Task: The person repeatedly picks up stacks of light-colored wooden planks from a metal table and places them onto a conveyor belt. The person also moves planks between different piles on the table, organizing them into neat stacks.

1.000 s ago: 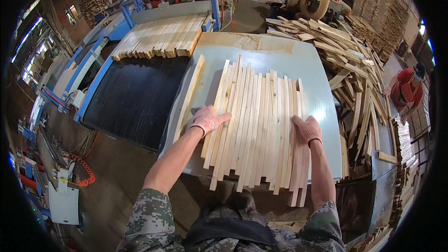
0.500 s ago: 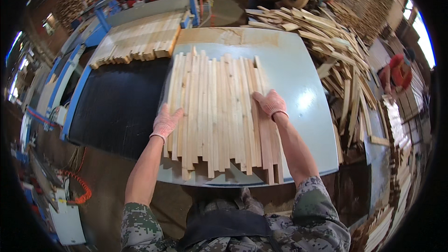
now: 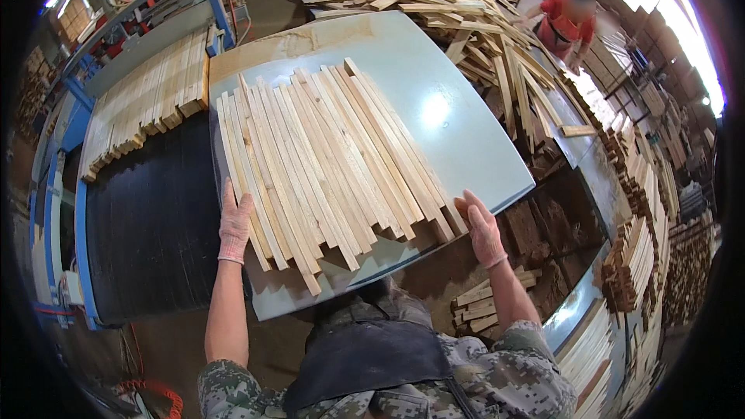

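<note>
A row of long pale wood strips [image 3: 326,163] lies side by side on the smooth grey-blue tabletop [image 3: 481,155], with uneven ends toward me. My left hand [image 3: 235,225], in a pale pink glove, rests against the row's left edge with thumb and fingers apart. At the near right corner, my right hand [image 3: 484,234], gloved the same way, is beside the strip ends with its fingers stretched out. Whether it touches the last strip is hard to see. Neither hand is wrapped around a strip.
A dark conveyor belt [image 3: 151,225] adjoins the table's left side, bearing more strips [image 3: 147,101] beneath a blue machine frame [image 3: 217,8]. Loose offcuts [image 3: 504,54] are heaped beyond the table. A person in red [image 3: 565,27] stands at the far right. Stacked strips [image 3: 640,256] line the right side.
The view has swung right, so the row looks slanted. My right hand has shifted from the row's right side to its near right corner; my left hand stays at the left edge.
</note>
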Demonstrator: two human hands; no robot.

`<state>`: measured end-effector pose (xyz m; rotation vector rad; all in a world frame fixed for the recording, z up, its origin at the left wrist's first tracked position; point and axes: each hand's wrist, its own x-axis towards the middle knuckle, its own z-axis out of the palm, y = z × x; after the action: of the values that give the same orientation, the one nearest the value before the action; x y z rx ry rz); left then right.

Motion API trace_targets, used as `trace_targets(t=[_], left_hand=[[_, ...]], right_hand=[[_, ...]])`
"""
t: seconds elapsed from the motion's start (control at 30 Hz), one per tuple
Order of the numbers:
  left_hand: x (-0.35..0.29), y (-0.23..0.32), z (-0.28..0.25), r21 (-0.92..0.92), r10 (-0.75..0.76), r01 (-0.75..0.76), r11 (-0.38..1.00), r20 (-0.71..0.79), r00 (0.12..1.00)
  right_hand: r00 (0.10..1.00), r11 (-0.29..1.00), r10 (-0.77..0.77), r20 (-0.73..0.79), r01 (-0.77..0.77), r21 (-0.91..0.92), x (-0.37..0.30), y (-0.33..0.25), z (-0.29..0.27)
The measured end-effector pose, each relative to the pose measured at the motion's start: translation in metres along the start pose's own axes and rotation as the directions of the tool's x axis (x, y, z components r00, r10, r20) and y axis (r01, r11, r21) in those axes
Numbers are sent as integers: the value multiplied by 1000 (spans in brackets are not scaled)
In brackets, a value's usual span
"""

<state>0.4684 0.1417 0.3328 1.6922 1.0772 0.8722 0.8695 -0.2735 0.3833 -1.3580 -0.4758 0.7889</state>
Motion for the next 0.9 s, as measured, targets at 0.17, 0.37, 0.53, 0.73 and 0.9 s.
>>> trace_targets(t=[0.17,0.37,0.53,0.73,0.9], left_hand=[[4,-2,8,109,-5,10,994,-39,999],[7,-18,4,89,-2,2,996,-8,1000],[2,0,14,168,0,1,986,-3,1000],[2,-3,6,183,-13,17,983,-27,1000],[2,-11,1,11,-55,55,998,-1,998]], right_hand=[[877,955,-294,-381,287,-76,-12,54,35],[848,953,-265,-459,303,10,41,56,88],[895,968,-215,-391,249,37,72,54,85],[999,939,-34,13,37,-342,98,9,47],[953,626,291,83,-124,-770,143,-62,103]])
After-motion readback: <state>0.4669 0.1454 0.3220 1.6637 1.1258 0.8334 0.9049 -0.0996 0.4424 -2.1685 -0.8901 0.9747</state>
